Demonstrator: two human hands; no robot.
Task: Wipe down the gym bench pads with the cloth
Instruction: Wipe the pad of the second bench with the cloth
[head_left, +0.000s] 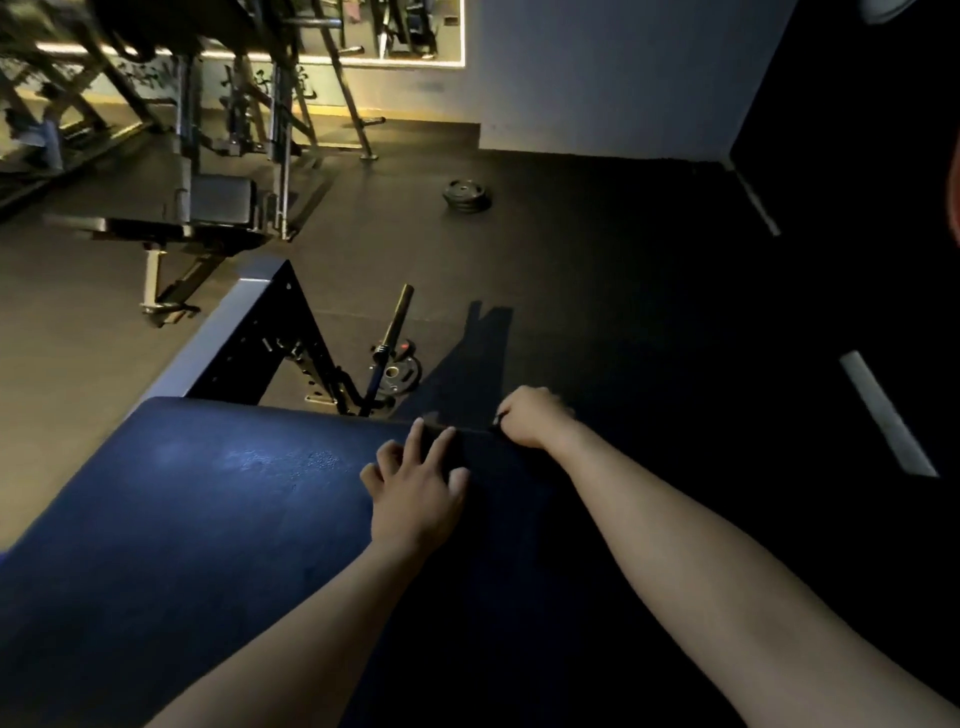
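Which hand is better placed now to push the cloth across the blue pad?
Left, probably. The left hand lies flat on the cloth, beside the bare part of the pad. The right hand only pinches the cloth's far edge.

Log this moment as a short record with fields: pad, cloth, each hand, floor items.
pad: wide blue padded bench pad, lit patch near its middle
cloth: dark cloth spread on the pad's right part
left hand: flat on the cloth, fingers spread
right hand: curled, pinching the cloth's far edge
floor: stack of black round weight plates; metal barbell beyond the pad
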